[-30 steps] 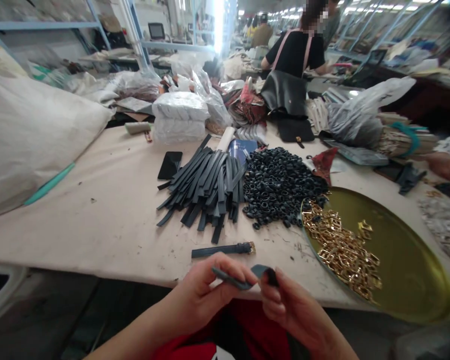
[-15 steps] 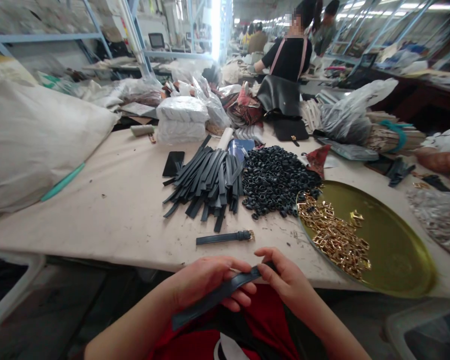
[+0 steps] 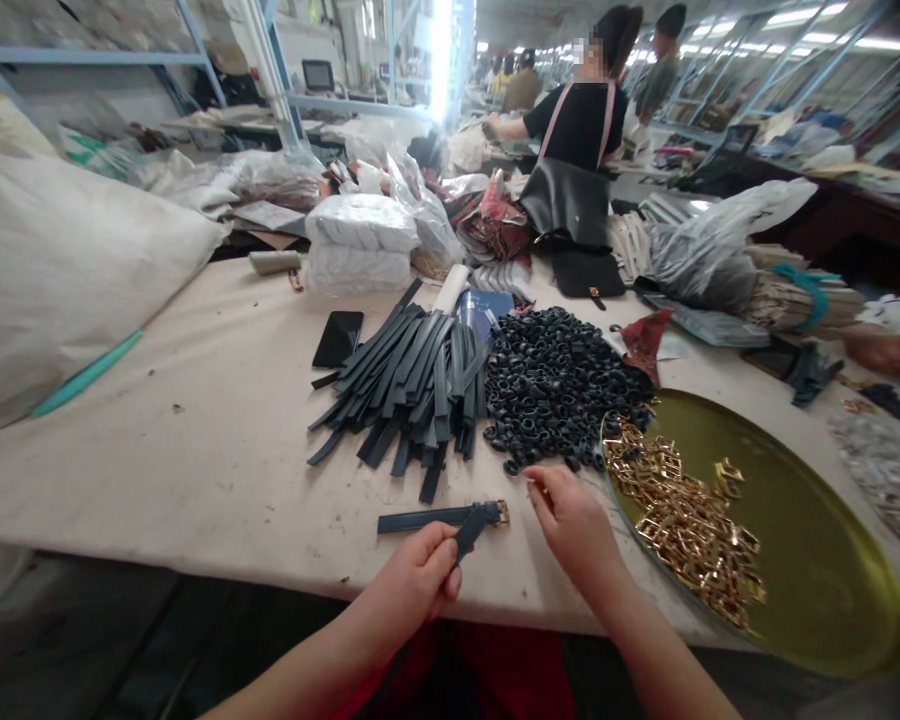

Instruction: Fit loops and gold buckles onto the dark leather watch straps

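Observation:
My left hand (image 3: pixel 424 575) is closed around a dark blue-grey strap (image 3: pixel 472 530), whose free end points up and right. Beneath that end, on the table, lies another strap (image 3: pixel 412 520) fitted with a gold buckle (image 3: pixel 502 513). My right hand (image 3: pixel 574 520) hovers at the near edge of a heap of small black loops (image 3: pixel 562 385); its thumb and forefinger are slightly apart, and I see nothing between them. Many loose straps (image 3: pixel 412 385) lie fanned out left of the loops. Gold buckles (image 3: pixel 697 520) fill the left side of a round golden tray (image 3: pixel 817 560).
A phone (image 3: pixel 337 338) lies left of the straps. Plastic-wrapped packs (image 3: pixel 360 240), a black bag (image 3: pixel 570 205) and bundled pieces line the table's back. A big white sack (image 3: pixel 82 270) bulges at the left. Another person's hand (image 3: pixel 889 350) shows at the right edge.
My hands have parted and moved forward over the table. The left now holds the strap alone, above the buckled one; the right has let go and moved toward the loops.

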`<state>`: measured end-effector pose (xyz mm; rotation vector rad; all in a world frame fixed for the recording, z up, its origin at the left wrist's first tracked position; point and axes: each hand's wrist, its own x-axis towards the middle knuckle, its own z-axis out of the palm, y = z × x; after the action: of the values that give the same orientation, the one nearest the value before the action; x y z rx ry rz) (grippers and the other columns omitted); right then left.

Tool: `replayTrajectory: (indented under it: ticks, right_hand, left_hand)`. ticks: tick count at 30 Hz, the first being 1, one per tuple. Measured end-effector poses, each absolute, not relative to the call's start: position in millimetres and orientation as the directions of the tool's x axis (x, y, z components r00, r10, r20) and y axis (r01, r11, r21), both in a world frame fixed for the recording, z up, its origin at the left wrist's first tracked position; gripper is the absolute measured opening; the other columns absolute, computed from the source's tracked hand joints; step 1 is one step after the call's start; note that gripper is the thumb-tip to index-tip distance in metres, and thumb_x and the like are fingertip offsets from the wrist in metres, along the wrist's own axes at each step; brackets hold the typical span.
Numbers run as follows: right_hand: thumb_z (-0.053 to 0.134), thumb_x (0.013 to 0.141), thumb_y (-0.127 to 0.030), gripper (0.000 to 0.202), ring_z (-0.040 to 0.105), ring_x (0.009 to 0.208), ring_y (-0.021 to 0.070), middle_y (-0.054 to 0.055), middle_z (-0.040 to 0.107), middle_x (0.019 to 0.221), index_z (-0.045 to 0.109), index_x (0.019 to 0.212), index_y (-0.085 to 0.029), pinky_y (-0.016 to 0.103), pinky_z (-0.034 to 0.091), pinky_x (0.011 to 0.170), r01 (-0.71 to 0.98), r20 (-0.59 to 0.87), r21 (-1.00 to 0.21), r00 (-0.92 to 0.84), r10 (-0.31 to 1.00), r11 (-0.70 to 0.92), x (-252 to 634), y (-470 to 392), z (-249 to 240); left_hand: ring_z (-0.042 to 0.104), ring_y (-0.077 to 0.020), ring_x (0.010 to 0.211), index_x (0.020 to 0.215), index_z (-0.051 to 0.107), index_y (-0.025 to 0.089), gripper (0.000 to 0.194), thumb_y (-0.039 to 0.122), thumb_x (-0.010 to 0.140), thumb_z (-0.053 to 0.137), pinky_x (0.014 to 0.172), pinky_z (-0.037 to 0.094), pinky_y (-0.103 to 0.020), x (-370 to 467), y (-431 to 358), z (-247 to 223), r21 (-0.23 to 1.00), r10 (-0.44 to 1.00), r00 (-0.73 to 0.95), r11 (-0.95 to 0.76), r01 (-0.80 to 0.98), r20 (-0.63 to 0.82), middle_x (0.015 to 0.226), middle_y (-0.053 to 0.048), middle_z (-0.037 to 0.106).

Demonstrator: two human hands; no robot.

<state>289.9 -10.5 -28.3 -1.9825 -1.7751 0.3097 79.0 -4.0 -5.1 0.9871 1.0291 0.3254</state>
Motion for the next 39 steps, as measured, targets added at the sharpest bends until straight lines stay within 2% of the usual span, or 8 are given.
replayTrajectory:
  ticks: [6,11,15,19,24,29,34,39]
  right_hand:
    - [0.044,0.083,-0.02,0.015,0.054,0.068,0.0174,0.006,0.056,0.079,0.058,0.08,-0.018,0.026,0.035,0.059,0.988,0.044,-0.14,0.075,0.996,-0.069,277,24,-37]
    - [0.046,0.082,-0.023,0.01,0.05,0.062,0.0154,0.002,0.053,0.07,0.054,0.076,-0.02,0.026,0.035,0.058,0.841,-0.009,-0.529,0.124,0.992,-0.11,283,9,-35]
    - [0.054,0.078,-0.037,0.017,0.044,0.052,0.0118,-0.004,0.049,0.059,0.048,0.082,-0.021,0.024,0.034,0.049,0.242,-0.18,-0.944,0.198,0.964,-0.226,274,-24,-27]
    - [0.062,0.072,-0.04,0.027,0.045,0.051,0.0094,-0.004,0.056,0.063,0.048,0.085,-0.021,0.022,0.036,0.05,-0.214,-0.259,-0.953,0.201,0.945,-0.216,259,-53,-18]
    - [0.065,0.071,-0.036,0.022,0.046,0.05,0.0075,-0.005,0.055,0.054,0.054,0.07,-0.018,0.019,0.037,0.051,-0.338,-0.296,-0.918,0.229,0.927,-0.21,252,-73,-8]
    - [0.071,0.065,-0.032,0.025,0.061,0.073,0.0131,0.002,0.069,0.084,0.06,0.085,-0.02,0.027,0.046,0.072,-0.581,-0.364,-0.793,0.209,0.908,-0.185,238,-87,1]
    - [0.068,0.068,-0.035,0.034,0.061,0.09,0.0206,0.006,0.069,0.097,0.061,0.097,-0.021,0.041,0.042,0.089,-0.527,-0.336,-0.835,0.262,0.905,-0.158,221,-100,-3]
    - [0.06,0.074,-0.039,0.03,0.057,0.099,0.0239,0.005,0.067,0.103,0.064,0.099,-0.024,0.043,0.038,0.094,-0.038,-0.097,-0.995,0.367,0.925,-0.09,221,-110,-17]
  left_hand:
    - [0.044,-0.0045,0.047,0.09,0.043,0.018,0.015,0.025,0.077,0.04,0.047,0.036,-0.017,86,7,-4,0.731,0.562,0.558,0.67,0.126,-0.611,0.071,0.003,0.052]
    - [0.031,-0.003,0.036,0.084,0.044,0.017,0.016,0.031,0.079,0.04,0.035,0.021,-0.016,91,10,-3,0.79,0.589,0.576,0.586,0.178,-0.567,0.059,0.006,0.046]
    - [0.026,-0.0036,0.034,0.079,0.044,0.017,0.021,0.037,0.081,0.038,0.035,0.018,-0.016,100,6,1,0.827,0.635,0.562,0.535,0.176,-0.53,0.047,0.009,0.039]
    - [0.026,-0.0044,0.034,0.075,0.046,0.016,0.02,0.034,0.08,0.039,0.037,0.02,-0.017,107,-8,6,0.876,0.68,0.559,0.431,0.217,-0.474,0.041,0.01,0.036]
    - [0.03,-0.0048,0.037,0.069,0.047,0.016,0.023,0.035,0.08,0.041,0.04,0.023,-0.017,104,-30,13,0.926,0.739,0.56,0.264,0.271,-0.374,0.044,0.009,0.037]
    - [0.03,-0.007,0.036,0.072,0.046,0.018,0.025,0.039,0.081,0.037,0.038,0.024,-0.018,103,-46,12,0.917,0.74,0.546,0.273,0.291,-0.394,0.042,0.009,0.036]
    - [0.045,-0.0103,0.053,0.066,0.048,0.017,0.026,0.032,0.083,0.037,0.052,0.03,-0.021,101,-53,10,0.9,0.85,0.494,-0.06,0.432,-0.181,0.055,0.003,0.048]
    - [0.048,-0.0127,0.056,0.073,0.057,0.018,0.024,0.027,0.083,0.037,0.053,0.027,-0.023,91,-50,16,0.776,0.78,0.606,-0.281,0.564,-0.158,0.061,0.001,0.056]
